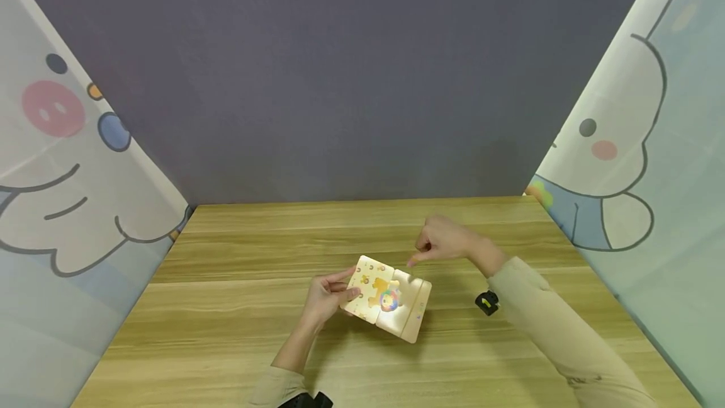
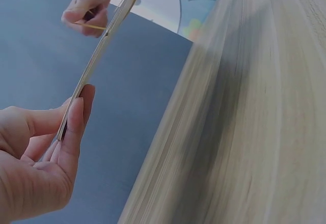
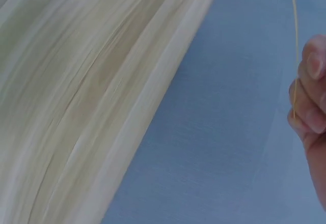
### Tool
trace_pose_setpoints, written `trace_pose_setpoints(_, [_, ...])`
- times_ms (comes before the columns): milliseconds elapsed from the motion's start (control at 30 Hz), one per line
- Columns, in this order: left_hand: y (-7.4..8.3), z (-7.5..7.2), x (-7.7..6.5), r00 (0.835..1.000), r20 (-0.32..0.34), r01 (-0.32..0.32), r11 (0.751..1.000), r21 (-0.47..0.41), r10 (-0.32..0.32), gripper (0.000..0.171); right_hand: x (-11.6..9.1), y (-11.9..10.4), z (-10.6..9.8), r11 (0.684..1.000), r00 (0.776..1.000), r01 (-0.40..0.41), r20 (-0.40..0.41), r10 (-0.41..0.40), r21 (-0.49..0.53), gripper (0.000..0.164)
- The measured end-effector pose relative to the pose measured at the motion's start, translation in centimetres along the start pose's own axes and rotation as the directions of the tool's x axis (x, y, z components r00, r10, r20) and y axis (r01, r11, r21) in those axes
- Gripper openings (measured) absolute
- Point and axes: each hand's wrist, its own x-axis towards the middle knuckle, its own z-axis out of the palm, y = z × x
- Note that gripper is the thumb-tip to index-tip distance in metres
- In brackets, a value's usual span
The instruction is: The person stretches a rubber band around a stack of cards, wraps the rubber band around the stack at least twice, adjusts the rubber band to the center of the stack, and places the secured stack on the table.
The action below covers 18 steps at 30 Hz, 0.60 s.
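A cream notebook [image 1: 391,298] with a colourful lion and small printed figures on its cover is held tilted above the table. My left hand [image 1: 328,298] grips its left edge, thumb on the cover and fingers behind. Seen edge-on in the left wrist view, the notebook [image 2: 97,53] shows thin layers. My right hand [image 1: 447,241] is off its upper right edge, fingers curled. In the right wrist view that hand [image 3: 311,89] grips a thin yellow cord [image 3: 295,25]. The cord [image 2: 90,25] runs from the fist to the notebook in the left wrist view.
A wood-grain table [image 1: 226,307] lies under both hands. Behind it stands a dark grey panel [image 1: 362,80], with cartoon-printed curtains [image 1: 623,143] at both sides. A small black device [image 1: 487,302] sits at the right wrist.
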Motion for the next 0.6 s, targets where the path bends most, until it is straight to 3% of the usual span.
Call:
trace_pose_setpoints(133, [-1.0,-0.2,0.4,0.999,-0.033,0.018,1.000,-0.022,-0.019,0.046,-0.2,-0.4,0.1,0.982,0.999,-0.006,0.045,0.014,-0.190,0.058])
trace_pose_setpoints(300, [-1.2,-0.1,0.5,0.998,-0.058,0.000,1.000,-0.017,-0.001,0.046,-0.6,-0.9,0.1,0.949,0.998,-0.007,0.056,0.026,-0.314,0.060])
trace_pose_setpoints(433, [-1.2,-0.1,0.4,0.996,-0.088,-0.018,1.000,-0.003,0.018,0.045,-1.0,-1.3,0.2,0.955,0.998,-0.034,0.046,0.049,-0.296,0.051])
trace_pose_setpoints(533, [-1.1,-0.2,0.3,0.992,-0.121,-0.029,1.000,-0.003,0.028,0.045,-1.4,-1.7,0.3,0.967,0.989,-0.124,0.052,0.138,-0.221,0.047])
trace_pose_setpoints(600, [-1.1,-0.2,0.2,0.989,-0.143,-0.028,1.000,-0.009,0.026,0.045,-1.7,-1.8,0.6,0.968,0.979,-0.182,0.061,0.195,-0.172,0.054])
